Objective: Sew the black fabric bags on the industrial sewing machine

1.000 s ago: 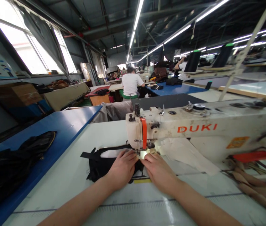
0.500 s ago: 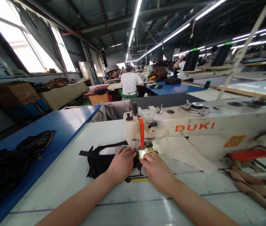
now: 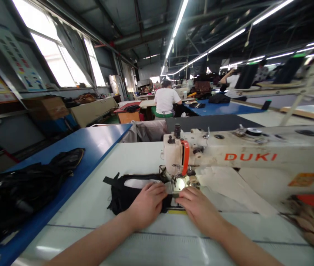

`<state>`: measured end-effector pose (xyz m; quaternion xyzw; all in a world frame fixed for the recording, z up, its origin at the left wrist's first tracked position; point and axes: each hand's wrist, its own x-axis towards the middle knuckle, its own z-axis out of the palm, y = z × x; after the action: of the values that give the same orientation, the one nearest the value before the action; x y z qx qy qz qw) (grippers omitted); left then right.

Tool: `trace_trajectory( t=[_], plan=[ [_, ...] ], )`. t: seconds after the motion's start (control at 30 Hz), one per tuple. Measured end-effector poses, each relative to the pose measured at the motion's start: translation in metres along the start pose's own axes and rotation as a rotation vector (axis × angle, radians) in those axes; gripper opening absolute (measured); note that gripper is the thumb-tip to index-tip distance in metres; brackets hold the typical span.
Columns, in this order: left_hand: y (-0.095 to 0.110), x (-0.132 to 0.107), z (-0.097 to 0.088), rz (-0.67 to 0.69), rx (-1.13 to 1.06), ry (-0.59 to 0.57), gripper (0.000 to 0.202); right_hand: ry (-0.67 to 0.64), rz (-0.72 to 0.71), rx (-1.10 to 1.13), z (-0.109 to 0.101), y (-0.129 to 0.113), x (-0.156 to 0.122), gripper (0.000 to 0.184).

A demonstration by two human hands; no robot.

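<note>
A white sewing machine [image 3: 201, 149] with an orange lever guard stands on the pale table, its lamp lighting the needle area. Just left of the needle lies a piece of black fabric [image 3: 119, 195] with a loose strap end and a long opening showing something pale. My left hand [image 3: 149, 201] is closed on its right end, fingers bent over the cloth. In front of the needle plate, my right hand [image 3: 197, 205] pinches the fabric's right edge. Exactly what lies under the fingertips of each hand is hidden.
A blue table [image 3: 95, 142] at the left carries a heap of black material [image 3: 34, 188]. Pale sheets [image 3: 229, 184] lie under the machine arm. A printed ruler runs along the table's near side. Ahead, a person in a white shirt [image 3: 166, 101] sits facing away.
The view has turned left, so everything sits further right. Both hands and the black fabric have shifted slightly toward me and left of the needle. Both hands remain closed.
</note>
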<state>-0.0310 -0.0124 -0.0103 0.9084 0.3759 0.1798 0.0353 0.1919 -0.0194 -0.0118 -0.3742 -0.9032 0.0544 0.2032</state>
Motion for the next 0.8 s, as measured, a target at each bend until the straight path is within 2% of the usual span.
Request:
trace_trajectory(
  t=[0.07, 0.13, 0.2, 0.27, 0.33, 0.4, 0.43, 0.47, 0.53, 0.6, 0.63, 0.73, 0.8],
  plan=[
    [0.011, -0.024, -0.012, 0.052, 0.001, -0.026, 0.038, 0.032, -0.046, 0.045, 0.000, -0.007, -0.002, 0.028],
    [0.023, -0.048, -0.024, 0.141, 0.033, 0.012, 0.036, 0.047, -0.111, 0.071, 0.001, -0.017, -0.002, 0.033],
    [0.032, -0.070, -0.035, 0.206, 0.072, 0.124, 0.035, 0.003, -0.174, 0.101, 0.002, -0.030, -0.002, 0.036],
    [0.033, -0.092, -0.046, 0.153, 0.105, 0.276, 0.036, -0.067, -0.182, 0.134, 0.003, -0.041, -0.004, 0.036],
    [0.025, -0.113, -0.055, -0.089, 0.138, 0.455, 0.034, -0.115, -0.151, 0.155, 0.004, -0.050, -0.006, 0.033],
    [0.011, -0.131, -0.062, -0.458, 0.144, 0.586, 0.026, -0.136, -0.129, 0.163, 0.003, -0.054, -0.008, 0.029],
    [0.004, -0.138, -0.064, -0.633, 0.104, 0.584, 0.023, -0.145, -0.131, 0.167, 0.003, -0.056, -0.009, 0.028],
    [-0.003, -0.142, -0.066, -0.770, 0.033, 0.531, 0.022, -0.155, -0.135, 0.170, 0.003, -0.057, -0.008, 0.028],
    [-0.013, -0.146, -0.066, -0.912, -0.122, 0.376, 0.021, -0.182, -0.146, 0.164, 0.002, -0.059, -0.006, 0.027],
    [-0.017, -0.144, -0.063, -0.944, -0.208, 0.281, 0.012, -0.215, -0.148, 0.150, 0.000, -0.063, -0.003, 0.025],
    [-0.016, -0.142, -0.062, -0.947, -0.213, 0.281, 0.008, -0.227, -0.145, 0.148, -0.003, -0.066, 0.000, 0.025],
    [-0.006, -0.137, -0.063, -0.867, -0.181, 0.370, 0.005, -0.185, -0.148, 0.189, -0.017, -0.077, 0.012, 0.027],
    [0.008, -0.137, -0.070, -0.701, -0.155, 0.435, 0.007, -0.079, -0.159, 0.249, -0.030, -0.087, 0.026, 0.028]
  ],
)
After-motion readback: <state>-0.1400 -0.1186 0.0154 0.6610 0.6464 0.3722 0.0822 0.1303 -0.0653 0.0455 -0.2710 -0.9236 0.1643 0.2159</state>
